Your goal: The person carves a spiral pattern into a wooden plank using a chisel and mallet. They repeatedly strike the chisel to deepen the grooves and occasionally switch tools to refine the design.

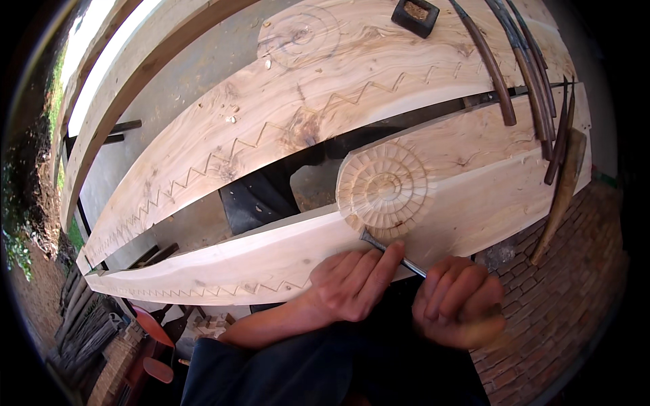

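A pale wooden board (pixel 467 213) lies in front of me, with a round carved rosette (pixel 389 186) of concentric rings and radial cuts at its wide part. My right hand (pixel 460 301) is closed around the handle end of a metal gouge (pixel 414 268); the handle is hidden in the fist. Closer to the blade, my left hand (pixel 355 284) pinches the gouge's shaft with thumb and fingers and rests by the board's near edge. The tool slants up to the left, its flared tip at the rosette's lower rim. A zigzag line is cut along the board's narrow left arm.
Beyond a gap lies a second pale board (pixel 271 101) with zigzag carving and a pencilled circle. Several wood-handled carving tools (pixel 487 61) and a wooden club (pixel 562 193) lie at the right. A black box (pixel 415 17) holds shavings. Curved timbers (pixel 135 81) stand far left; brick paving (pixel 535 311) is below right.
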Tool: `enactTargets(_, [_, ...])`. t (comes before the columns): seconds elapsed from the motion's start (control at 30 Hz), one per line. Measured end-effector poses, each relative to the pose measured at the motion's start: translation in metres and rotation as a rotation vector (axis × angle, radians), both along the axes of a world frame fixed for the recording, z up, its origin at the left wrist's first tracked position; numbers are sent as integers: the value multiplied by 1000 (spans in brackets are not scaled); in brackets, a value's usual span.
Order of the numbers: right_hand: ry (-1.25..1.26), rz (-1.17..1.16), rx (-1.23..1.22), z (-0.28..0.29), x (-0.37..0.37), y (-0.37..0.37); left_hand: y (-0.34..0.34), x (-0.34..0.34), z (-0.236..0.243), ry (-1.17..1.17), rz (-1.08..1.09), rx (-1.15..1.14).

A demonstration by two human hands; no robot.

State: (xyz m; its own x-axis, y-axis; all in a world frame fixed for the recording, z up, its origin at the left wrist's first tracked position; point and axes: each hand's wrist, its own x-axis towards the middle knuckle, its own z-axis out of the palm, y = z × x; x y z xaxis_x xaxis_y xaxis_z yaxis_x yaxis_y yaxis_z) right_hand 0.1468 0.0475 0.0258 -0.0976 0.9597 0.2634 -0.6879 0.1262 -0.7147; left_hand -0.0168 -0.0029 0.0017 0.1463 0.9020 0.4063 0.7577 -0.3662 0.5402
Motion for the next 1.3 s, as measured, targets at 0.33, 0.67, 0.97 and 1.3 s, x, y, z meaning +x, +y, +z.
enactTargets(0.33, [-31,-15,3,-2,-3,3,2,1,0,-7,5,-20])
enactTargets(0.67, [-44,10,-113,0,0,9,6,3,2,-53,24,-42])
enactTargets(0.97, [-40,-27,-69,-1,-3,0,2,2,1,-17,34,-57])
enactTargets(1.3, [-28,-41,25,0,-6,-5,3,2,0,-57,18,28])
